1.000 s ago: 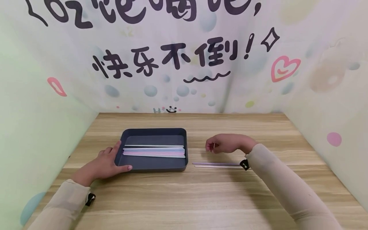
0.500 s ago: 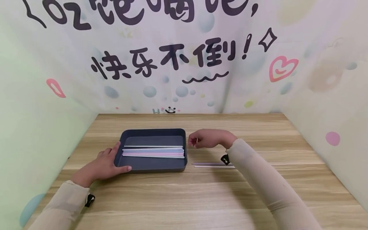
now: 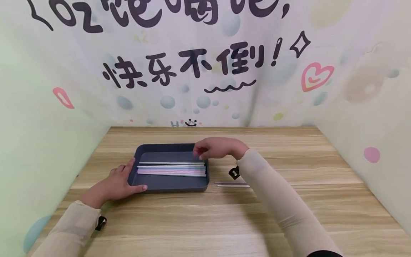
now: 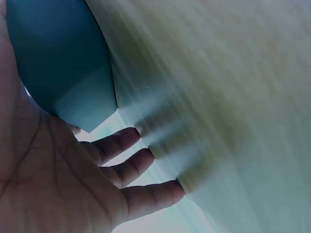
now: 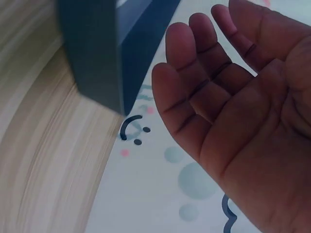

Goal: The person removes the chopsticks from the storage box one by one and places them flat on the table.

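Note:
A dark blue-grey rectangular tray point(image 3: 173, 186) lies on the table, with several thin pastel sticks point(image 3: 171, 170) lengthwise inside and one pale stick point(image 3: 171, 163) slightly apart behind them. My left hand point(image 3: 113, 185) rests against its left side, thumb on the front rim and fingers spread along the edge. In the left wrist view, fingertips point(image 4: 177, 188) reach the tabletop beside the tray wall point(image 4: 58, 63). My right hand point(image 3: 218, 147) hovers over the tray's back right corner. Its fingers bend loosely in the right wrist view, with nothing visible in the palm point(image 5: 257, 141).
Two more thin sticks point(image 3: 232, 184) lie on the wooden table point(image 3: 192, 221) right of the tray, partly hidden by the right sleeve point(image 3: 273, 192). A printed cloth wall point(image 3: 179, 103) stands behind the table, with pale walls at both sides.
My right hand has moved left from the table to above the tray's back right corner. The left hand, tray and sticks stay put.

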`<state>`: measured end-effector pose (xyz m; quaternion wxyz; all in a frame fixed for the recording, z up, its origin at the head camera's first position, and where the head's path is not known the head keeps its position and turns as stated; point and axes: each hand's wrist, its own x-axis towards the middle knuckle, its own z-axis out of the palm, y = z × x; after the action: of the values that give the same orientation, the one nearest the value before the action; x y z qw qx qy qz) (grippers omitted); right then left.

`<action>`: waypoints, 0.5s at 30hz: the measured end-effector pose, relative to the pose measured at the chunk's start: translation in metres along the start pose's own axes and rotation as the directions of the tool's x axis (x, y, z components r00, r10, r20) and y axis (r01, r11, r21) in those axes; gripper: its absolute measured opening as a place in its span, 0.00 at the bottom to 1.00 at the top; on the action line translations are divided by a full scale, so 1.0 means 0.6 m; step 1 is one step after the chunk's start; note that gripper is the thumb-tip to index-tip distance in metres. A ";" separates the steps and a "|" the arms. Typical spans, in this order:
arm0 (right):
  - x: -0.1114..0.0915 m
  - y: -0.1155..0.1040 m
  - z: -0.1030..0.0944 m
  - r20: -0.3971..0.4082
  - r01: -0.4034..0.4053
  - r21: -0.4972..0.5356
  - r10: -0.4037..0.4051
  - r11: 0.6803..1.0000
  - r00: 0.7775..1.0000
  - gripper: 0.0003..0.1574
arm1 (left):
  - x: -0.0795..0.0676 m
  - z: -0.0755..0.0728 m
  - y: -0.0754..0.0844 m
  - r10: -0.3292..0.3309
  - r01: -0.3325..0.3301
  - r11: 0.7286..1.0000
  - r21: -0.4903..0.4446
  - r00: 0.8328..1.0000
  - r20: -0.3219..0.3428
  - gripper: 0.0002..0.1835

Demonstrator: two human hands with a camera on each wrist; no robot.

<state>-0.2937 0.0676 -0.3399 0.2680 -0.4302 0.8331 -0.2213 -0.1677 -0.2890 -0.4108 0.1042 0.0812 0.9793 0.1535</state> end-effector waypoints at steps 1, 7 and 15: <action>0.004 -0.003 -0.001 -0.006 0.002 0.010 -0.002 1.000 1.000 0.12 | 0.000 -0.001 -0.001 0.002 -0.002 1.000 0.004 1.000 -0.002 0.67; 0.034 -0.011 -0.004 -0.038 0.014 0.038 -0.013 0.999 0.999 0.13 | 0.001 -0.002 -0.003 -0.003 0.003 1.000 0.007 1.000 0.002 0.67; 0.073 -0.014 0.017 -0.060 0.042 0.077 -0.038 0.996 0.997 0.15 | -0.001 -0.003 -0.002 -0.010 0.010 1.000 0.010 1.000 0.004 0.67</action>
<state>-0.3037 0.0252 -0.3537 0.2555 -0.4293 0.8226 -0.2716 -0.1677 -0.2908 -0.4098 0.1066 0.0772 0.9802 0.1482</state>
